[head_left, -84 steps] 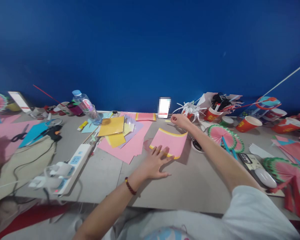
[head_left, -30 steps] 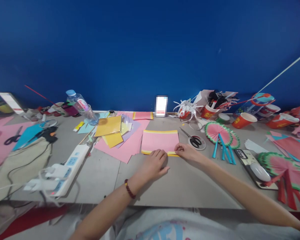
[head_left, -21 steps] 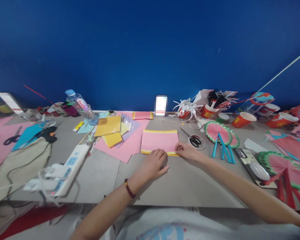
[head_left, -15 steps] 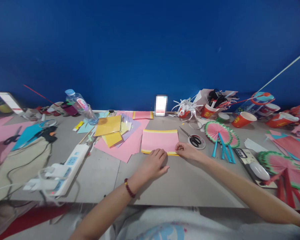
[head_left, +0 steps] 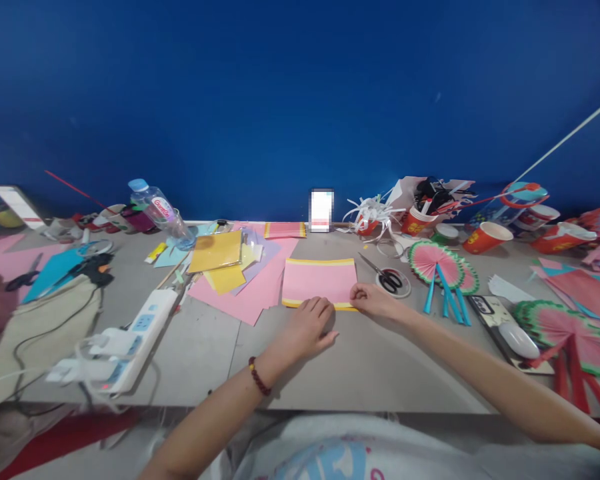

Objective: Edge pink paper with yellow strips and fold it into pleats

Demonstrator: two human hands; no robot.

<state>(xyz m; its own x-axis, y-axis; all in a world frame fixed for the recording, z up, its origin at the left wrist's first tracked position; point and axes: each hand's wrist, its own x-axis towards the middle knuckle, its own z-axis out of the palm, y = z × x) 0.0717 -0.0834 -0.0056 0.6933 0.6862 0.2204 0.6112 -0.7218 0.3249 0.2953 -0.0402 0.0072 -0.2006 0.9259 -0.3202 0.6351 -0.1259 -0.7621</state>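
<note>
A pink paper sheet with yellow bands along its far and near edges (head_left: 319,281) lies flat on the grey table (head_left: 370,360) in front of me. My left hand (head_left: 307,327) rests at the sheet's near edge, fingers curled onto it. At the sheet's near right corner my right hand (head_left: 375,300) pinches the paper with closed fingers. Black-handled scissors (head_left: 386,277) lie just right of the sheet.
Loose pink, yellow and lilac papers (head_left: 235,267) lie left of the sheet. A white power strip (head_left: 130,337), a water bottle (head_left: 160,212), a small standing screen (head_left: 321,210), red paper cups (head_left: 485,238), folded paper fans (head_left: 443,267) and a phone (head_left: 495,317) crowd the table.
Since 2.8 s ago my right hand came back from the far edge of the table to the sheet's near corner, and the sheet was squared flat. Over the last second nothing visibly moved.
</note>
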